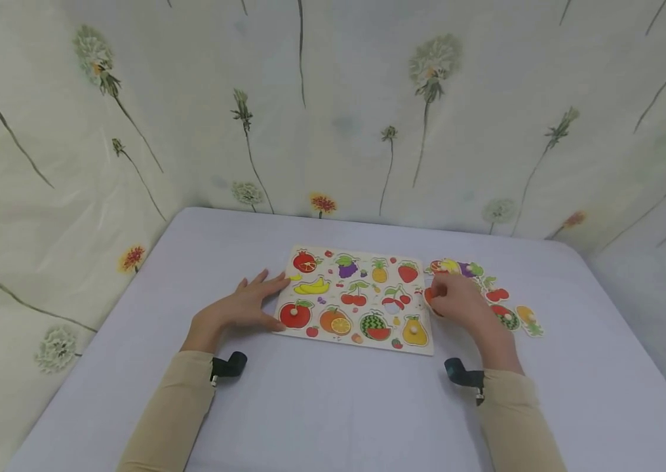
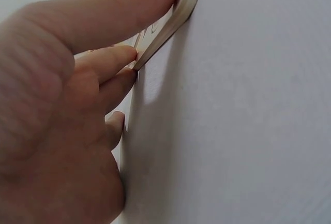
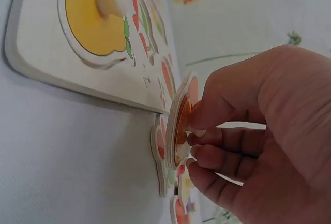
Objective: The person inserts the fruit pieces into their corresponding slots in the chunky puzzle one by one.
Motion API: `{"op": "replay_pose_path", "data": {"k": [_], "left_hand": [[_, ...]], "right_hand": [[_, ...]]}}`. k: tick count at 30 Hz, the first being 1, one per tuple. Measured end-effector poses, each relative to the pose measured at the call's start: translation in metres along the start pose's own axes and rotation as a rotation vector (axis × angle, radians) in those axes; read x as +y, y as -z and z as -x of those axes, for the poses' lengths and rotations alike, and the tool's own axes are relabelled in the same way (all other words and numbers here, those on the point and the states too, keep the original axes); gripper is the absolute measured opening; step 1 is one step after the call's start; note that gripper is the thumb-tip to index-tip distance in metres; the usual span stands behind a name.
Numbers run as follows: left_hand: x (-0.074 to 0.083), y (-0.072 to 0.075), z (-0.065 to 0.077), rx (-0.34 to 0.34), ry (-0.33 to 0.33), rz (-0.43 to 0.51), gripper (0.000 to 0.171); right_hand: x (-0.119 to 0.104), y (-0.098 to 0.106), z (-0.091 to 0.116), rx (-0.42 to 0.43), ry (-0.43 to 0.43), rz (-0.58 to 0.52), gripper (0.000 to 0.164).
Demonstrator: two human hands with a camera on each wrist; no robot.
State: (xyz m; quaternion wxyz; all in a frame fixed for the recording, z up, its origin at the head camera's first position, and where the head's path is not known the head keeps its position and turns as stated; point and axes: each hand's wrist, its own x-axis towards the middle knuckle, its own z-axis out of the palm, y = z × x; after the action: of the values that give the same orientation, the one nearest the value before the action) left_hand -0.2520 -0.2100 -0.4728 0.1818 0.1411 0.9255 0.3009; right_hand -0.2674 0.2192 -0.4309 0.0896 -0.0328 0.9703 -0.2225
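A wooden fruit puzzle board (image 1: 365, 259) lies flat on the table, its apple piece (image 1: 303, 321) and pear piece (image 1: 414, 337) seated with knobs up. At its left edge rests my left hand (image 1: 238, 307), fingers spread and straight; thumb and fingertips touch the rim, as the left wrist view also shows. Just past the board's right edge, my right hand (image 1: 461, 298) pinches an orange puzzle piece (image 3: 182, 123) by its knob. That piece is tilted on edge in the right wrist view, over other loose pieces. My fingers partly hide it in the head view.
Loose pieces lie right of the board: a watermelon (image 1: 505, 318), a pineapple (image 1: 528, 317), red fruit (image 1: 497, 295) and grapes (image 1: 470, 269), some overlapping. A white cloth covers the table (image 1: 333, 406). Behind it hangs a curtain (image 1: 345, 144) with dandelion prints.
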Motion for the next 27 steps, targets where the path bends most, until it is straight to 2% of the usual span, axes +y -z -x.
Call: {"op": "replay_pose_path", "data": {"k": [8,15,21,27], "left_hand": [[0.002,0.000,0.003,0.006,-0.004,-0.004,0.100],[0.001,-0.001,0.003,0.031,0.005,-0.057,0.099],[0.001,-0.001,0.001,0.037,-0.027,-0.102,0.099],[-0.001,0.000,0.000,0.027,-0.048,-0.092,0.102]], "right_hand": [[-0.014,-0.011,0.000,-0.014,0.069,-0.025,0.010],[-0.022,-0.020,-0.001,-0.001,0.121,-0.013,0.006],[-0.038,-0.023,0.004,-0.030,0.115,-0.028,0.010],[-0.053,-0.030,0.005,-0.031,0.158,-0.038,0.005]]}}
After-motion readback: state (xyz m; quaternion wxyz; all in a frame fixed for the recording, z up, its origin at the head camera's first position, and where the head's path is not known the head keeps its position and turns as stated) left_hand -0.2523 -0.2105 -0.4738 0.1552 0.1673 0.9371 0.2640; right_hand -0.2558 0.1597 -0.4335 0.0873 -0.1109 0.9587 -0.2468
